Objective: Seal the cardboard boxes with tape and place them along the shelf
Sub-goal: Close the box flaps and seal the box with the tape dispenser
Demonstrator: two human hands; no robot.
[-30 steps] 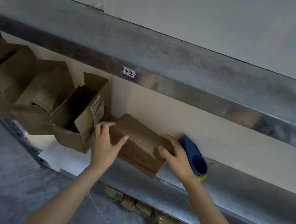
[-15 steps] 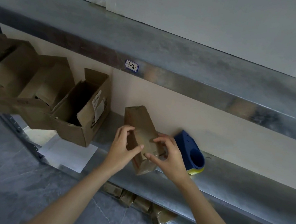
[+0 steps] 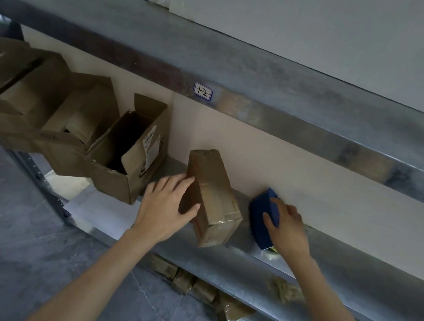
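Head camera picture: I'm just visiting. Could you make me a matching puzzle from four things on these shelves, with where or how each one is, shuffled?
Things
1. small closed box
2. blue tape dispenser
3. open box
4. shelf tag

Place or state
A. flaps up, to the left of both hands
B. stuck on the front edge of the upper shelf
C. left hand flat against its side
D. right hand gripping it

Pairs: 1-C, 2-D, 3-A, 4-B
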